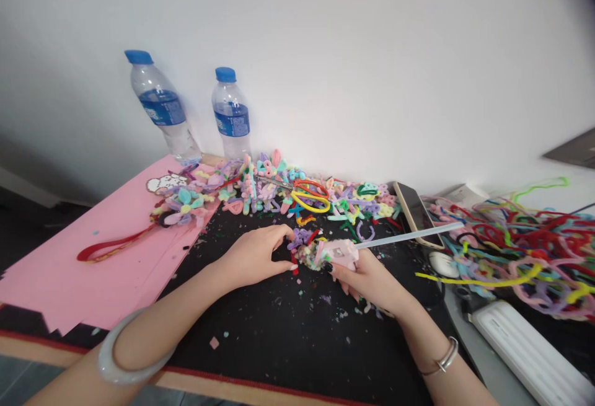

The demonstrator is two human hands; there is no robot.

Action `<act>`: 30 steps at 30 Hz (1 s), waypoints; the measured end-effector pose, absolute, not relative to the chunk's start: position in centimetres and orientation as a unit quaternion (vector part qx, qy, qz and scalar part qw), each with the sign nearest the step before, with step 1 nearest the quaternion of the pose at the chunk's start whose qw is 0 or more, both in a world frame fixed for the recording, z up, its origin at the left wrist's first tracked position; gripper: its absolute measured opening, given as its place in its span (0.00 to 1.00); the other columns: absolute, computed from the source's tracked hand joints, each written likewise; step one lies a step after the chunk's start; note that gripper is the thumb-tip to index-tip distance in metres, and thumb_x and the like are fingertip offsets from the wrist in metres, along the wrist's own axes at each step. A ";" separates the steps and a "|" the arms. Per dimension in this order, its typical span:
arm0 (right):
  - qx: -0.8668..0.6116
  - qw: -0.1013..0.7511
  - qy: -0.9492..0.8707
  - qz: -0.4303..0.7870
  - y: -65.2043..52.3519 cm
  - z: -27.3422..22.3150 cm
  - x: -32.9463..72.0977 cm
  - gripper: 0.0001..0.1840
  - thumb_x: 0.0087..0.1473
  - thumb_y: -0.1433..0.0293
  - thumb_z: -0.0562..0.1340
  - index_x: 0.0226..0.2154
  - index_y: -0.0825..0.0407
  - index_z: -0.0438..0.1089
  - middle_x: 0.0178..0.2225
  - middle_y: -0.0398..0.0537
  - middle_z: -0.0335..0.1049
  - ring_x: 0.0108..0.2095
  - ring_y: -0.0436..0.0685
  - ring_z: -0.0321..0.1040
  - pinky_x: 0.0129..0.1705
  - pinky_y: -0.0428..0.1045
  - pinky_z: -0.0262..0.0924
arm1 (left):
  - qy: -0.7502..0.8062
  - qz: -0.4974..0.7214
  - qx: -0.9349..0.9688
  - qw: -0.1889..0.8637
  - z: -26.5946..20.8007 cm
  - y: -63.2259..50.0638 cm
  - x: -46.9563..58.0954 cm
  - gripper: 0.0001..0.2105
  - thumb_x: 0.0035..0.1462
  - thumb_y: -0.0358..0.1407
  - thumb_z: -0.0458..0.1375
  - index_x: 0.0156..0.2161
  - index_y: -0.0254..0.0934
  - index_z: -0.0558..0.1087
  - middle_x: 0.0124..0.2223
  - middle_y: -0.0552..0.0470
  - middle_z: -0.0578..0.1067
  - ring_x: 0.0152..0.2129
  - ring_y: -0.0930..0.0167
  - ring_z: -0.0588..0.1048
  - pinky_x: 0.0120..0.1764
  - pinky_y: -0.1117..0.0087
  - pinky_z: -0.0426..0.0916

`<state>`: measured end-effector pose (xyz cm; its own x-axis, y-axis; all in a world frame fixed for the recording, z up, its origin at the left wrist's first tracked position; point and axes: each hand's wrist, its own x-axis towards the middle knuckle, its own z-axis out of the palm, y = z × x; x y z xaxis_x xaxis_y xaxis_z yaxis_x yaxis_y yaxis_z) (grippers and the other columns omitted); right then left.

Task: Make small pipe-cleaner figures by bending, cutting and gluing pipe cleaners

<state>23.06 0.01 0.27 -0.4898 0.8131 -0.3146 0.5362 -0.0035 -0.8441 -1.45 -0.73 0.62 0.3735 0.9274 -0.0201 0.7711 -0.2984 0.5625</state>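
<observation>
My right hand point(367, 277) is wrapped round a pale pink hot glue gun point(341, 251), with a long translucent glue stick point(409, 234) coming out of its back end. The gun's front is crusted with bits of coloured fuzz and points left. At its tip, my left hand point(260, 254) curls its thumb and fingers round a small purple pipe-cleaner piece point(300, 238). Red bits of pipe cleaner lie by these fingers. Just behind the hands, scissors point(311, 196) with red and yellow handles rest on a heap of short pipe-cleaner shapes point(264, 189).
Two water bottles point(160, 105) stand against the wall. Pink paper sheets point(93, 257) with a red strap point(114, 248) cover the left side. A phone point(418, 211), tangled long pipe cleaners point(534, 245) and a white power bank point(530, 347) lie right. Fuzz scraps dot the black mat point(279, 344).
</observation>
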 end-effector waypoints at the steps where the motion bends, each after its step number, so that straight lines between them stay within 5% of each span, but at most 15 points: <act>1: -0.487 0.134 -0.694 0.513 0.0 0.3 23.1 0.12 0.52 0.65 0.56 0.21 0.52 0.60 0.15 0.38 0.60 0.13 0.46 0.56 0.13 0.41 0.50 | 0.538 0.156 0.790 0.250 0.6 -0.7 -1.4 0.17 0.46 0.43 0.59 0.42 0.41 0.65 0.30 0.56 0.66 0.25 0.71 0.66 0.26 0.74 0.55; 25: -0.462 0.171 -0.735 0.466 -0.3 1.6 22.8 0.03 0.51 0.71 0.57 0.29 0.52 0.66 0.14 0.35 0.59 0.12 0.44 0.54 0.13 0.39 0.48 | 0.537 0.156 0.790 0.251 0.4 -0.7 -1.5 0.16 0.47 0.42 0.59 0.42 0.42 0.65 0.28 0.58 0.65 0.24 0.72 0.65 0.25 0.74 0.52; 30: -0.482 0.170 -0.716 0.475 0.0 1.8 23.6 0.09 0.52 0.68 0.57 0.23 0.52 0.61 0.14 0.36 0.59 0.12 0.45 0.55 0.13 0.40 0.48 | 0.537 0.153 0.790 0.251 0.5 -0.8 -1.6 0.16 0.47 0.41 0.59 0.41 0.42 0.65 0.28 0.58 0.64 0.23 0.72 0.65 0.25 0.74 0.52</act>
